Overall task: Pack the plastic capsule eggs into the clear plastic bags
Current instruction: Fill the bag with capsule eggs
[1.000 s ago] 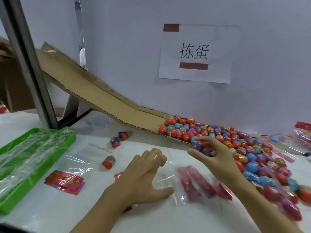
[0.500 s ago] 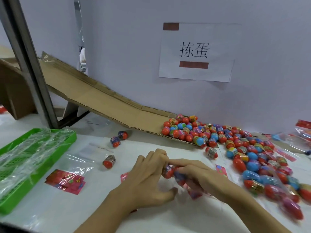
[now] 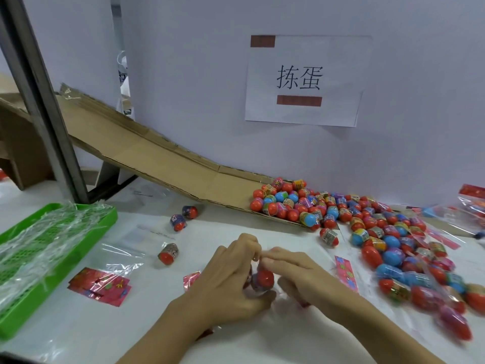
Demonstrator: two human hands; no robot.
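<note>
My left hand (image 3: 231,279) and my right hand (image 3: 301,277) meet at the table's middle front. Between them sits a red capsule egg (image 3: 265,278), with a second egg partly hidden behind my left fingers. Both hands pinch the mouth of a clear plastic bag (image 3: 262,252) around these eggs; the bag is hard to make out. A big pile of red, blue and multicoloured capsule eggs (image 3: 367,227) spreads across the right side. Three stray eggs lie at the left: one (image 3: 168,254) near more clear bags (image 3: 123,254), two (image 3: 181,219) farther back.
A green tray (image 3: 86,227) holding clear bags stands at the left edge. A cardboard ramp (image 3: 157,156) slopes down from the back left to the egg pile. Red printed cards (image 3: 101,286) lie front left, another card (image 3: 346,271) right of my hands. A metal post (image 3: 39,101) rises at the left.
My right hand brought eggs from the pile over to my left hand. Both hands now hold them together in the bag at the table's middle.
</note>
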